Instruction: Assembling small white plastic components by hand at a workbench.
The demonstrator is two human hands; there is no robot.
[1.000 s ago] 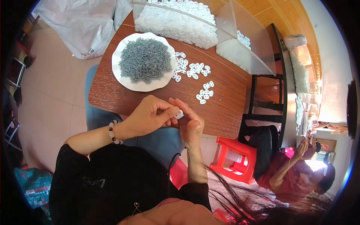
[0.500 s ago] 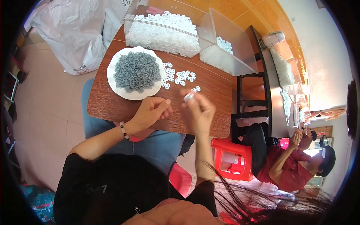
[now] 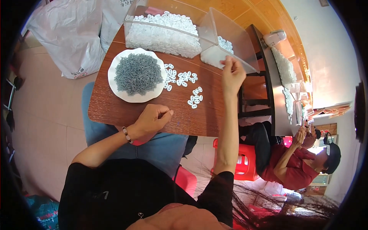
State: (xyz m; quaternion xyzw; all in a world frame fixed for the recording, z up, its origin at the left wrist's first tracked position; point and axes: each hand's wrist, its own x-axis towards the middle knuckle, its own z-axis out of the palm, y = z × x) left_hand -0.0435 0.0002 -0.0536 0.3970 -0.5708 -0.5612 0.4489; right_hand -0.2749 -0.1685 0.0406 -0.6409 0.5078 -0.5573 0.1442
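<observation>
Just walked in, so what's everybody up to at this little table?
Someone seated at a brown table has their right hand stretched out by the smaller clear bin; whether it touches or holds anything is hard to tell. Their left hand is loosely curled near the table's edge. Small white pieces lie loose on the tabletop, beside a white plate heaped with grey pieces. Off to the right sits another person in a dark red top.

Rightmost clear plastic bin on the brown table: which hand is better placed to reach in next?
Likely the right hand: raised, it overlaps the clear plastic bin in this view. The left hand is curled at the front edge of the brown wood-grain table, farther away.
</observation>
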